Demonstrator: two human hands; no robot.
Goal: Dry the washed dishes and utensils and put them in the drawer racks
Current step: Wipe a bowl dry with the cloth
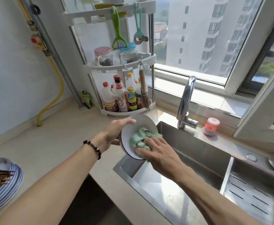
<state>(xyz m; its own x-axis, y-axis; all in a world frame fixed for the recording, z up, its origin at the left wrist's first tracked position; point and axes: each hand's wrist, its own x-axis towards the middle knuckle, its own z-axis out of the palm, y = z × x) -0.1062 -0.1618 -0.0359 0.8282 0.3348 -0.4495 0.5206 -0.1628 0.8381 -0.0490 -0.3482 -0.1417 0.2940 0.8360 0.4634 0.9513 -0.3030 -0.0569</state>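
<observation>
Left hand [116,132] holds tilted white bowl [129,132] over sink [198,153]; right hand [159,151] presses green cloth [141,138] inside it.

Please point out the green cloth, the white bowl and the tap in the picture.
green cloth [141,138]: head view, on its bunched middle inside the bowl.
white bowl [128,140]: head view, on its bare inner wall.
tap [186,95]: head view, on its curved spout.
</observation>
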